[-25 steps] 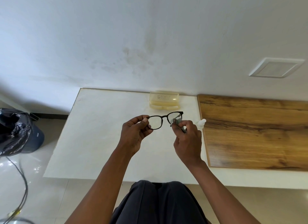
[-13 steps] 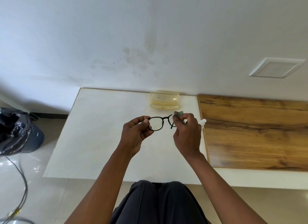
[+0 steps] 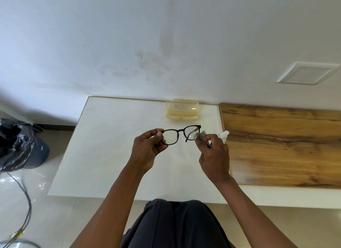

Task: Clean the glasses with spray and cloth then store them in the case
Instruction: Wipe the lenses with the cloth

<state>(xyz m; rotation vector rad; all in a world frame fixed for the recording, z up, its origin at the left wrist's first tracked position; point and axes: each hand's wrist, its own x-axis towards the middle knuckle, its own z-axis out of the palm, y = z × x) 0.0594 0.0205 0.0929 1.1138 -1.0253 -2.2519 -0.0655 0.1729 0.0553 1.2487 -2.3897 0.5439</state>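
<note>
Black-framed glasses (image 3: 178, 132) hang in the air above the white table (image 3: 103, 155). My left hand (image 3: 147, 149) pinches their left end. My right hand (image 3: 214, 155) grips a small grey cloth (image 3: 203, 137), which is pressed against the lower right part of the right lens. A white spray bottle (image 3: 224, 135) lies on the table just behind my right hand, mostly hidden by it. The pale yellow translucent case (image 3: 182, 112) stands open at the table's back edge, against the wall.
A wood-grain board (image 3: 280, 146) covers the table to the right of my hands. On the floor at the left stand a bin with a black bag (image 3: 16, 144) and a cable (image 3: 25, 201). My dark-trousered lap (image 3: 173, 225) is below the table's front edge.
My right hand slid the cloth up over the right lens and back down to its lower right side. The right rim shows again. My left hand kept its hold.
</note>
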